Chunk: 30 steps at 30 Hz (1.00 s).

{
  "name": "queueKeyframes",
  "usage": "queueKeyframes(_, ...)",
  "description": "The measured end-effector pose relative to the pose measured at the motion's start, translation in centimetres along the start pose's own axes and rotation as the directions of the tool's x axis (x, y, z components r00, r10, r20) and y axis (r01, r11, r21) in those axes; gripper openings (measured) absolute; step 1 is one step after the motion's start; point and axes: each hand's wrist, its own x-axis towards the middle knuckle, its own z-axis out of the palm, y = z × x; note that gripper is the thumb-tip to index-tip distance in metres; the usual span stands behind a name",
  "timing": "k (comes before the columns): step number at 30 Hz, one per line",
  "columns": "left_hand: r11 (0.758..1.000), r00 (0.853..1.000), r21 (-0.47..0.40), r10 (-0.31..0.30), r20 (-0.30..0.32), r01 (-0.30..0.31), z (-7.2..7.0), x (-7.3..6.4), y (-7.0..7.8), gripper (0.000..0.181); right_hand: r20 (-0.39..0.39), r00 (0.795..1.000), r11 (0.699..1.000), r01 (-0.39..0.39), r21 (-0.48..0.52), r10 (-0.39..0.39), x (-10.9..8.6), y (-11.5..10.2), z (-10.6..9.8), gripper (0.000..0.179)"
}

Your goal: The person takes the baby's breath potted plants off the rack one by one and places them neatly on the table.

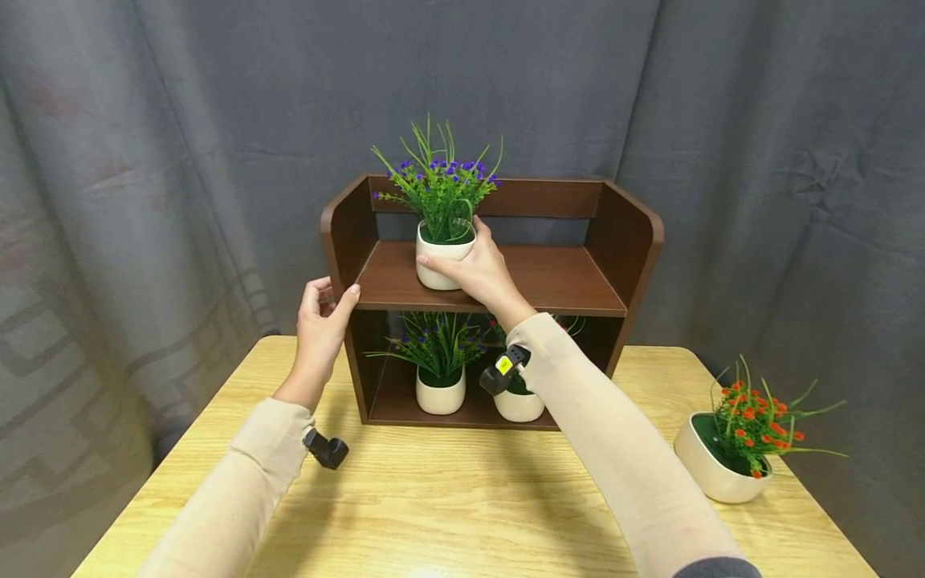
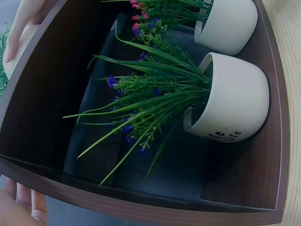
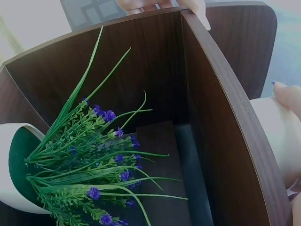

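My right hand (image 1: 480, 265) grips a white pot (image 1: 433, 277) of purple flowers and grass blades (image 1: 441, 177) at the upper board of a dark brown shelf (image 1: 549, 277). Its thumb lies across the pot's front, with the other fingers round the right side. My left hand (image 1: 321, 325) holds the shelf's left side panel, thumb at the front edge of the upper board and fingers outside. Below stand a purple-flowered pot (image 2: 240, 101) and, to its right, a white pot with pink-red flowers (image 2: 230, 26), partly hidden by my right forearm in the head view.
An orange-flowered plant in a white pot (image 1: 723, 474) stands on the right part of the light wooden table (image 1: 433, 498). Grey curtains (image 1: 542, 80) hang behind the shelf. Each sleeve carries a small black wrist camera (image 1: 327, 449).
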Motion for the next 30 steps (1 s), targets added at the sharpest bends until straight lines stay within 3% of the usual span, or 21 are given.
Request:
queueKeyframes(15,1.0,1.0,0.007,0.0,-0.002,0.0,-0.2,0.1,-0.1,0.039,-0.005,1.0,1.0,-0.003,0.015,0.003,-0.2,0.0,0.2,0.114)
queueKeyframes(19,1.0,1.0,0.007,-0.026,0.006,0.026,-0.3,0.1,0.1,0.04,-0.007,1.0,1.0,0.007,0.017,-0.007,-0.3,0.0,0.1,0.114)
queueKeyframes(30,0.999,0.999,0.005,-0.047,0.019,0.047,0.0,-1.4,3.3,0.035,-0.01,1.0,0.999,0.005,0.054,-0.004,-0.5,-0.1,-0.2,0.113)
